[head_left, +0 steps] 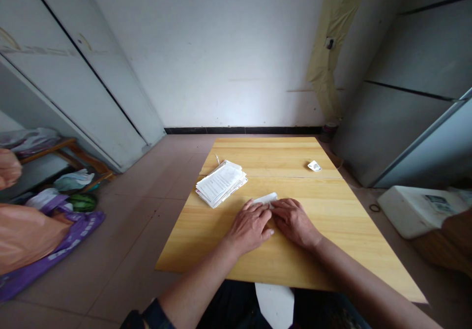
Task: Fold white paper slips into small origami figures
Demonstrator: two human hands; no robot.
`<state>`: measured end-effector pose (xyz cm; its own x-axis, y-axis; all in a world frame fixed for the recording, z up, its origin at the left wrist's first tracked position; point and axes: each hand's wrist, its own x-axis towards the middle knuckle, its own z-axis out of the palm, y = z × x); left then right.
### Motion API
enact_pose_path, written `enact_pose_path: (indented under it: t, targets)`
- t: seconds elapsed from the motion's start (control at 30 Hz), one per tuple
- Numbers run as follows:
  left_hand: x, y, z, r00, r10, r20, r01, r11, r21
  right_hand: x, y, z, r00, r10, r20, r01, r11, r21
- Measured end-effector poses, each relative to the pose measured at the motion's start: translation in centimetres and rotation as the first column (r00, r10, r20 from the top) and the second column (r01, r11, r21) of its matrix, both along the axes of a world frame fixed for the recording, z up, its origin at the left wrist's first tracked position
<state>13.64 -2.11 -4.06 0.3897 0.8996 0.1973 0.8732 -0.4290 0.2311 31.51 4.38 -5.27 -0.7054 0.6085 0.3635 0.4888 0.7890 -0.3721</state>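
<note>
My left hand (pixel 249 226) and my right hand (pixel 295 222) rest close together on the wooden table (pixel 280 157), fingertips meeting over a folded white paper (pixel 265 200). Most of that paper is hidden under my fingers, and only its far end shows. To the left of my left hand lies a loose stack of printed white papers (pixel 220 183), not touched by either hand. A small white packet (pixel 314 165) lies farther off, near the table's right side.
The table stands against a white wall, with a tall grey cabinet (pixel 84 68) on the left. A white foam box (pixel 416 211) sits to the right. On the floor to the left are a watermelon (pixel 81 202) and a purple bag (pixel 70 240).
</note>
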Motion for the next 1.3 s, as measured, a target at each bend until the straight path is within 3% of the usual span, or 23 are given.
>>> enact_pose_path:
  t: [0.2, 0.37, 0.53, 0.87, 1.1, 1.3]
  targets:
    - [-2.3, 0.4, -0.7, 0.989, -0.139, 0.059, 0.141, 0.99, -0.033, 0.5, 3.1, -0.3, 0.996, -0.047, -0.079, 0.037, 0.992, -0.12]
    - [-1.9, 0.3, -1.1, 0.985, -0.142, 0.102, 0.144, 0.989, -0.015, -0.4, 5.6, -0.2, 0.996, -0.043, 0.08, 0.051, 0.994, -0.096]
    - [-1.2, -0.4, -1.0, 0.987, -0.056, 0.151, 0.055, 0.998, 0.011, -1.4, 4.8, 0.7, 0.967, -0.037, 0.25, 0.075, 0.987, -0.143]
    - [-0.7, -0.8, -0.9, 0.993, -0.035, 0.109, 0.032, 0.999, 0.032, -1.7, 4.1, 1.1, 0.958, -0.064, 0.281, 0.111, 0.981, -0.156]
    - [0.7, -1.2, -1.3, 0.994, 0.058, 0.093, -0.063, 0.996, 0.059, -2.7, 4.4, 1.9, 0.926, -0.081, 0.369, 0.15, 0.975, -0.163]
    - [0.1, -1.3, -1.9, 0.99, 0.027, 0.136, -0.039, 0.995, 0.09, -3.2, 4.3, 2.2, 0.926, -0.117, 0.36, 0.188, 0.968, -0.169]
